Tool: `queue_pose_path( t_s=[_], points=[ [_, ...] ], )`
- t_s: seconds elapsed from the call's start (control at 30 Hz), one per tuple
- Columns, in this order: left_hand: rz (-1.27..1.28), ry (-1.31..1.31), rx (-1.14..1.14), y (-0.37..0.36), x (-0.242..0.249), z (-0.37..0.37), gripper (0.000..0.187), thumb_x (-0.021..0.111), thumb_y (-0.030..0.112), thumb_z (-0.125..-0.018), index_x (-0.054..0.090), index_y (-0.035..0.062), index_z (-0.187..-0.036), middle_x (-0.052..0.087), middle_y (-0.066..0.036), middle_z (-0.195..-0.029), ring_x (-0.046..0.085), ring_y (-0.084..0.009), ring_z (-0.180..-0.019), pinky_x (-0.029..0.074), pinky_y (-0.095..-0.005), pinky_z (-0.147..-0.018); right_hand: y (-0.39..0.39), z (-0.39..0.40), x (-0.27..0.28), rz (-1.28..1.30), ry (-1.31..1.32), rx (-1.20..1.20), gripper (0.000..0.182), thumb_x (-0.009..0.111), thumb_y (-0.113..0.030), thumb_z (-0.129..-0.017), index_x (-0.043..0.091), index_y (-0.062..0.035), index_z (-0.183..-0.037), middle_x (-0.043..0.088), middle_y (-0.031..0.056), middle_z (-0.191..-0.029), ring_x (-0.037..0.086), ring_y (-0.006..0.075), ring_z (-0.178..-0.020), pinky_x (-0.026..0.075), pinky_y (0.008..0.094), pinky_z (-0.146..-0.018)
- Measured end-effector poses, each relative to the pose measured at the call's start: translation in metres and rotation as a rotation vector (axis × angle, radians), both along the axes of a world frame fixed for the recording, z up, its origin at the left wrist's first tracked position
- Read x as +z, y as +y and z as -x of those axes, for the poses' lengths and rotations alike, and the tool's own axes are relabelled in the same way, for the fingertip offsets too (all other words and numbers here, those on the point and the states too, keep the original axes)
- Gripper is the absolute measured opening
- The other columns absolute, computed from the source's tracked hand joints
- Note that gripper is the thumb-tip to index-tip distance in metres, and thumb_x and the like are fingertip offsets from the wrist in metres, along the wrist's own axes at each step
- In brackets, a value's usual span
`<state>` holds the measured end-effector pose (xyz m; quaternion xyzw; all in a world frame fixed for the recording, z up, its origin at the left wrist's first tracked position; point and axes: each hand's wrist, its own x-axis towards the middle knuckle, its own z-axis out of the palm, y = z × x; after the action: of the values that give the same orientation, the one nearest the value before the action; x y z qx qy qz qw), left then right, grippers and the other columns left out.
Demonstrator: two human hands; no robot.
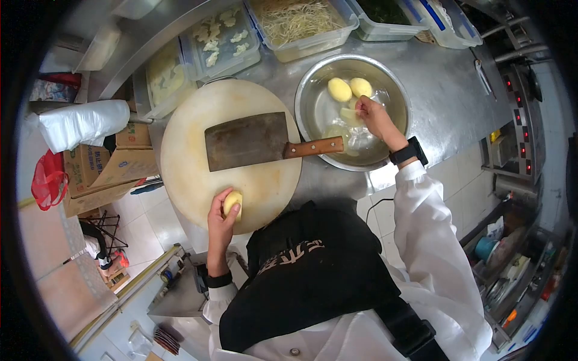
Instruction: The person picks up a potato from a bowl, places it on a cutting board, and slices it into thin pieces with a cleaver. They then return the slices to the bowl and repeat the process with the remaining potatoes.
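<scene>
My left hand (220, 218) is closed around a peeled potato (233, 205), which looks cut on one side, at the near edge of the round chopping board (186, 138). A cleaver (247, 142) lies flat across the board, its wooden handle reaching over the rim of a metal bowl (305, 78). Inside that bowl, my right hand (374, 118) pinches a pale potato slice (349, 114). Two whole peeled potatoes (339, 89) rest just beyond the fingers, and more pale slices (344, 139) lie in what looks like water.
Along the back of the steel counter (445, 102) stand plastic tubs, one with bean sprouts (298, 21) and another with pale florets (220, 36). To the left are a cardboard box (111, 162) and a roll of plastic bags (84, 123). Shelving (512, 271) stands at right.
</scene>
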<state>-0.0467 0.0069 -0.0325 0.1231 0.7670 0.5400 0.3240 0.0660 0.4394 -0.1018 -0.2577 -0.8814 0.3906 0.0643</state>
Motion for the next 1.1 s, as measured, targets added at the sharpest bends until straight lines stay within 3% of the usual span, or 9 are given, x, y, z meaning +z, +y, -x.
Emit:
queue_pose_path(
  t_s=[0.23,0.43,0.5,0.63,0.7,0.77,0.83,0.97,1.1],
  points=[
    [0.038,0.008,0.0,-0.001,-0.002,0.0,0.04,0.057,0.012,-0.087,0.047,0.002,-0.124,0.055,-0.005,-0.111,0.051,-0.0126,-0.102,0.039,-0.0255,-0.09,0.01,0.011,0.006,0.116,0.116,-0.062,0.017,0.051,0.001,-0.081,0.052,-0.0054,-0.096,0.062,0.0187,-0.085,0.059,0.0355,-0.08,0.045,0.0404,-0.068],
    [0.023,-0.018,0.017,0.001,0.001,-0.001,0.039,0.057,0.011,-0.087,0.047,0.0019,-0.124,0.055,-0.005,-0.111,0.051,-0.0129,-0.102,0.039,-0.026,-0.09,-0.032,0.006,-0.005,-0.047,-0.323,0.184,0.03,0.06,-0.013,-0.079,0.05,-0.0088,-0.107,0.062,0.0193,-0.086,0.061,0.0356,-0.081,0.047,0.0441,-0.068],
    [-0.001,-0.016,0.041,0.001,0.0,-0.001,0.038,0.059,0.005,-0.085,0.049,0.0016,-0.122,0.056,-0.006,-0.109,0.052,-0.0128,-0.099,0.04,-0.0248,-0.088,-0.044,-0.001,-0.008,-0.187,-0.392,0.466,0.031,0.065,-0.019,-0.075,0.054,-0.0088,-0.102,0.063,0.0182,-0.084,0.062,0.0352,-0.08,0.047,0.0452,-0.068],
    [0.019,-0.007,0.012,0.0,0.0,-0.001,0.039,0.057,0.011,-0.087,0.047,0.0017,-0.124,0.054,-0.005,-0.112,0.051,-0.0134,-0.103,0.038,-0.0264,-0.091,-0.042,-0.003,0.001,-0.287,-0.523,0.453,0.028,0.069,-0.022,-0.074,0.058,-0.0081,-0.096,0.063,0.0169,-0.083,0.062,0.0347,-0.078,0.048,0.0436,-0.068],
    [0.011,0.02,0.01,-0.002,-0.004,0.0,0.04,0.057,0.01,-0.087,0.047,0.0017,-0.124,0.054,-0.005,-0.113,0.051,-0.0136,-0.103,0.038,-0.0264,-0.092,-0.02,-0.013,-0.006,-0.098,-0.35,0.351,0.021,0.067,-0.017,-0.074,0.057,-0.0047,-0.089,0.058,0.0187,-0.077,0.059,0.0313,-0.072,0.046,0.0365,-0.066],
    [0.01,0.011,0.014,-0.001,-0.002,0.0,0.039,0.057,0.009,-0.087,0.047,0.0018,-0.124,0.054,-0.005,-0.113,0.051,-0.0135,-0.103,0.038,-0.0263,-0.092,-0.003,-0.02,-0.015,-0.013,-0.258,0.265,0.018,0.063,-0.009,-0.079,0.059,-0.004,-0.095,0.059,0.0126,-0.074,0.057,0.0229,-0.068,0.045,0.0321,-0.066],
    [0.011,0.004,0.01,-0.002,-0.002,0.0,0.039,0.056,0.008,-0.086,0.047,0.0019,-0.124,0.054,-0.005,-0.113,0.051,-0.0134,-0.103,0.038,-0.0262,-0.091,0.004,-0.026,0.005,0.378,-0.08,0.069,0.019,0.058,-0.003,-0.083,0.06,-0.0022,-0.101,0.059,0.0028,-0.073,0.053,0.0138,-0.068,0.044,0.0281,-0.066],
    [-0.018,-0.007,0.017,-0.002,-0.003,0.0,0.039,0.057,0.006,-0.086,0.048,0.002,-0.123,0.055,-0.006,-0.112,0.051,-0.013,-0.102,0.04,-0.0255,-0.09,-0.001,-0.026,0.052,0.739,0.068,-0.08,0.017,0.062,-0.002,-0.083,0.062,0.0003,-0.099,0.064,0.0014,-0.085,0.057,0.0083,-0.076,0.046,0.0224,-0.07],
    [0.009,-0.024,-0.009,-0.003,-0.002,0.002,0.039,0.056,0.007,-0.086,0.047,0.0022,-0.124,0.055,-0.005,-0.112,0.051,-0.0131,-0.102,0.039,-0.0257,-0.09,-0.012,-0.024,0.083,0.76,0.194,-0.115,0.011,0.065,-0.003,-0.081,0.063,-0.001,-0.092,0.066,0.0021,-0.085,0.059,0.007,-0.075,0.047,0.021,-0.069]
  ],
)
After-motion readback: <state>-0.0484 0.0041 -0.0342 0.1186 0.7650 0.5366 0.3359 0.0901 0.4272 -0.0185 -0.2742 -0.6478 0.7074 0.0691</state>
